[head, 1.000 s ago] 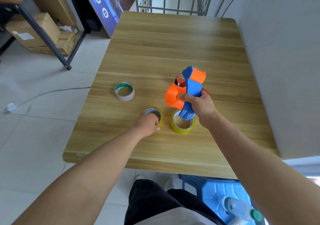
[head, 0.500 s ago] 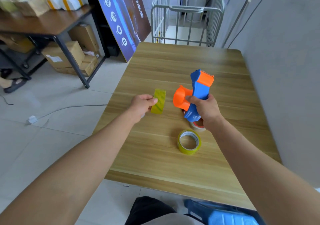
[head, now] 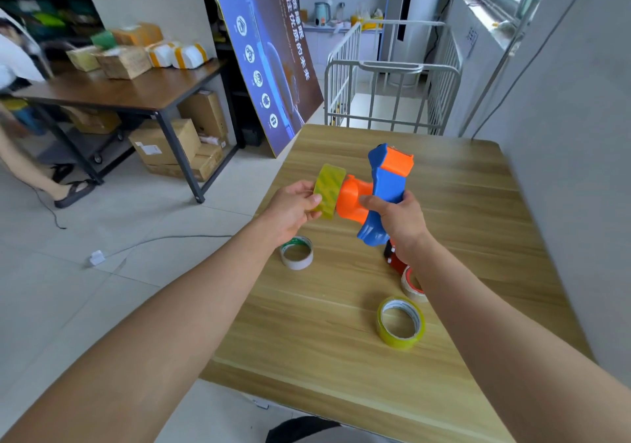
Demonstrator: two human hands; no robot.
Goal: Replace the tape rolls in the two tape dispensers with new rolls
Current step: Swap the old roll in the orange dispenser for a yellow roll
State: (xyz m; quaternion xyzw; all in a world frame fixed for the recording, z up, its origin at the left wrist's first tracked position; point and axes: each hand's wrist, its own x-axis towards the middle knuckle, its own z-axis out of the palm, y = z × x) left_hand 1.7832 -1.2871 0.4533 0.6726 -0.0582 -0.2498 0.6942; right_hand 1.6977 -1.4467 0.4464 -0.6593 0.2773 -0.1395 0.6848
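Note:
My right hand (head: 396,219) grips the handle of a blue and orange tape dispenser (head: 382,186), held up over the wooden table (head: 461,203). My left hand (head: 290,208) holds a yellow tape roll (head: 329,188) on edge, right against the dispenser's orange hub. A second dispenser, red (head: 392,260), lies on the table behind my right wrist, mostly hidden, with a red-cored roll (head: 411,285) on it. On the table lie another yellow roll (head: 401,323) and a white roll with a green-printed core (head: 297,251).
A grey wall runs along the table's right side. A metal cage trolley (head: 392,97) stands past the far edge. A blue poster board (head: 269,56), a dark table with boxes (head: 129,91) and a person's leg (head: 30,173) are on the left. A cable (head: 164,239) crosses the floor.
My left hand picked the yellow roll off the table, lifted it and brought it against the dispenser's orange hub. The view tilted upward, showing more of the room.

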